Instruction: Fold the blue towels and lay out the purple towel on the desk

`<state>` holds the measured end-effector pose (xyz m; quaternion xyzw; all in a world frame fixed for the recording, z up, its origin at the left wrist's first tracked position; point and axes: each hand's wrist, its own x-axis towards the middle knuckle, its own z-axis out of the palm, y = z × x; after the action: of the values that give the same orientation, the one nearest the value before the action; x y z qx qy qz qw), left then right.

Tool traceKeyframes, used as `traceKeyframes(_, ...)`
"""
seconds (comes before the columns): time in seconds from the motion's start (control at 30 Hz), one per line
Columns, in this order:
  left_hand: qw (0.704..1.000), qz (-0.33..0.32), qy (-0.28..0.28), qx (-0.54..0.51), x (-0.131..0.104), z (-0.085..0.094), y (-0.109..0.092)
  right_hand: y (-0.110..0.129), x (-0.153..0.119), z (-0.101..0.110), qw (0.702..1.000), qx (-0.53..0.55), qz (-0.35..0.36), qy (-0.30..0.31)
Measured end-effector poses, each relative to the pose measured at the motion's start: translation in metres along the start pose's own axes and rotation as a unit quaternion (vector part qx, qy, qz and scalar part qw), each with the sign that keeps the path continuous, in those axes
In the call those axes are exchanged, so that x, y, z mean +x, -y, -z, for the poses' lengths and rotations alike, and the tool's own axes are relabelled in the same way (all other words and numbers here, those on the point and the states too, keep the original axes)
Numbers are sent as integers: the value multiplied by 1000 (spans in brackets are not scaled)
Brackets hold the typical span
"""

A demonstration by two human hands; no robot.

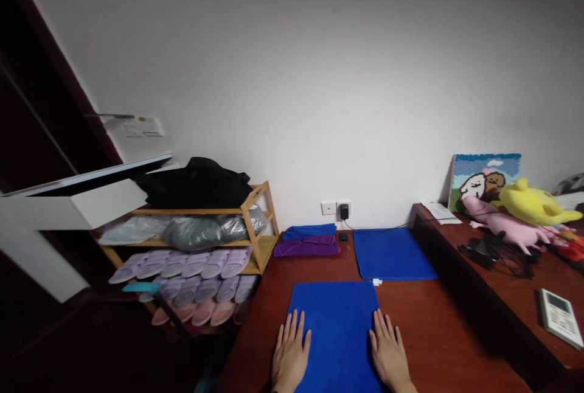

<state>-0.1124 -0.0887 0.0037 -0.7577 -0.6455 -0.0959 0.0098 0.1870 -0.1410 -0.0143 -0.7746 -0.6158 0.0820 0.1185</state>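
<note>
A blue cloth (340,332) lies spread flat on the reddish-brown desk (438,326), its near end running out of the bottom of the view. My left hand (291,350) rests palm down over its left edge, fingers stretched out. On the opposite edge lies my right hand (389,347), also flat with the fingers extended. Neither hand grips anything. Beyond them a second blue cloth (395,254) lies flat near the wall, with a small white tag at its front edge. Folded purple cloth (308,246) and folded blue cloth (310,231) sit at the back left of the desk.
A wooden rack (255,235) with slippers (196,264) and a black bag (198,183) stands left. A black plug (344,211) is in the wall socket, its cable running right. The raised surface at right holds plush toys (531,201), cables and a white remote (560,317).
</note>
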Motion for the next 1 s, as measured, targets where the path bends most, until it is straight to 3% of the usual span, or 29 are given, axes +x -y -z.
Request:
traceKeyframes(0.17, 1000, -5, -19, 2, -2, -12, 4, 11, 35, 20, 1000, -3, -3, 11)
traceKeyframes(0.33, 998, -9, -59, 2, 5, -13, 2, 10, 46, 18, 999, -19, -1, 38)
traceKeyframes(0.4, 996, -28, -85, -11, 13, -6, -19, 9, 45, 15, 999, -22, 0, 39)
traceKeyframes(0.47, 993, -74, -85, -38, 24, 1, -55, 9, 44, 14, 999, -23, -1, 39)
traceKeyframes(0.63, 971, -210, -7, -109, 40, -3, -156, 7, 45, 13, 999, -27, 11, 46)
traceKeyframes(0.73, 969, -218, 31, -113, 41, -17, -177, 6, 46, 12, 998, -36, 21, 47)
traceKeyframes(0.8, 972, -207, 37, -108, 43, -22, -167, 7, 47, 12, 998, -36, 14, 46)
traceKeyframes(0.87, 977, -186, 44, -95, 46, -20, -140, 8, 47, 12, 999, -34, 2, 41)
traceKeyframes(1.0, 997, -43, 49, -31, 52, -10, -56, 8, 48, 8, 999, -24, -7, 27)
